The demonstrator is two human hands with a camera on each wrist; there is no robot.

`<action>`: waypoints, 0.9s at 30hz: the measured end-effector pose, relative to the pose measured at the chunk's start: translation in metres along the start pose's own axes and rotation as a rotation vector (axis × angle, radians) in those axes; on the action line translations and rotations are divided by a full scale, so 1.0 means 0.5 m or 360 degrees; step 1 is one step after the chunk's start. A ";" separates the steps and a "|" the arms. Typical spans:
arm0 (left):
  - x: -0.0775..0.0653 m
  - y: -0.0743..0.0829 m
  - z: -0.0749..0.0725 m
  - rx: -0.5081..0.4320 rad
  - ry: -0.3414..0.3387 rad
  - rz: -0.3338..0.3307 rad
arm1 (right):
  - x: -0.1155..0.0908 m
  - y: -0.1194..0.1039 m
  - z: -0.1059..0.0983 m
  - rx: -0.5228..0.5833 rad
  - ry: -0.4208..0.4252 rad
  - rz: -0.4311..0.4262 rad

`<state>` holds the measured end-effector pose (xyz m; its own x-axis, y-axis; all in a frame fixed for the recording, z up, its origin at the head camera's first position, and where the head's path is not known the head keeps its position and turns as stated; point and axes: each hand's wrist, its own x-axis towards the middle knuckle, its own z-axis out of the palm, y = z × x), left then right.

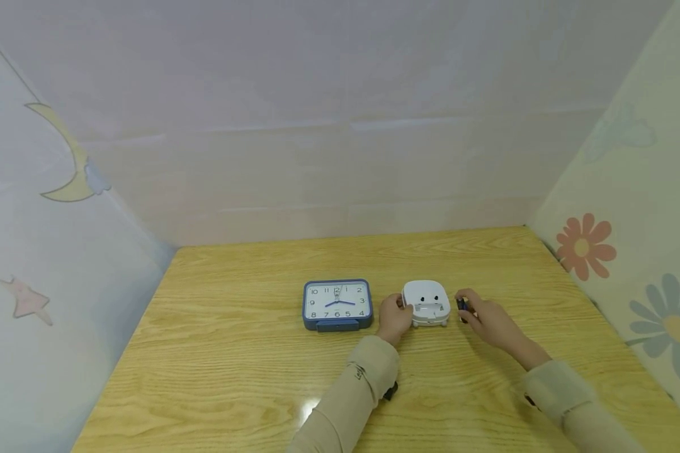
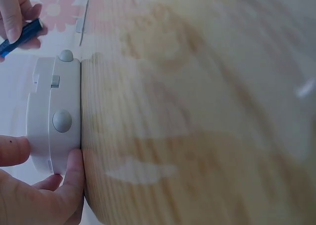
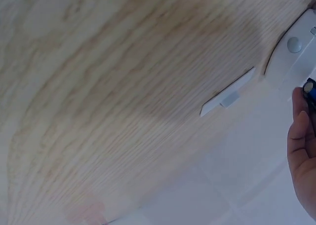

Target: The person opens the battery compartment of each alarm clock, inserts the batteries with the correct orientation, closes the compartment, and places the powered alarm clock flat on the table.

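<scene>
A small white device (image 1: 425, 292) with rounded corners lies on the wooden table, its uncovered battery compartment and two dark knobs facing up. My left hand (image 1: 395, 319) grips its left side; in the left wrist view the thumb is at the upper edge and fingers (image 2: 74, 178) are low against the side by the table. Two round feet (image 2: 62, 121) stick out of the device's near side. Just right of the device, my right hand (image 1: 487, 319) pinches a dark blue battery (image 2: 27, 35) between thumb and fingers, held apart from the compartment.
A blue-framed clock (image 1: 337, 303) lies face up left of my left hand. A small white cover with a tab (image 3: 228, 93) lies on the table (image 1: 221, 352) near the device. Printed fabric walls (image 1: 340, 157) stand behind and on both sides.
</scene>
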<state>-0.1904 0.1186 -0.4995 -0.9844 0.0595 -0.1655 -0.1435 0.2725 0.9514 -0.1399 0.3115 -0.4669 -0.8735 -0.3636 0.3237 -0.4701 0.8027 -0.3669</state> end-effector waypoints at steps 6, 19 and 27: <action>0.002 -0.001 0.001 -0.0012 0.0000 -0.0014 | 0.010 0.003 0.009 0.0053 0.0140 -0.0032; 0.004 -0.003 0.002 -0.0009 0.0013 0.0010 | 0.032 -0.011 0.029 0.0294 0.0303 0.0006; 0.002 -0.001 0.001 0.0003 0.0019 0.0020 | 0.045 -0.018 0.041 0.0345 0.0298 0.0211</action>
<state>-0.1913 0.1188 -0.5000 -0.9873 0.0513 -0.1505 -0.1311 0.2737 0.9528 -0.1579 0.2862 -0.4741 -0.9000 -0.1527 0.4083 -0.3872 0.7104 -0.5877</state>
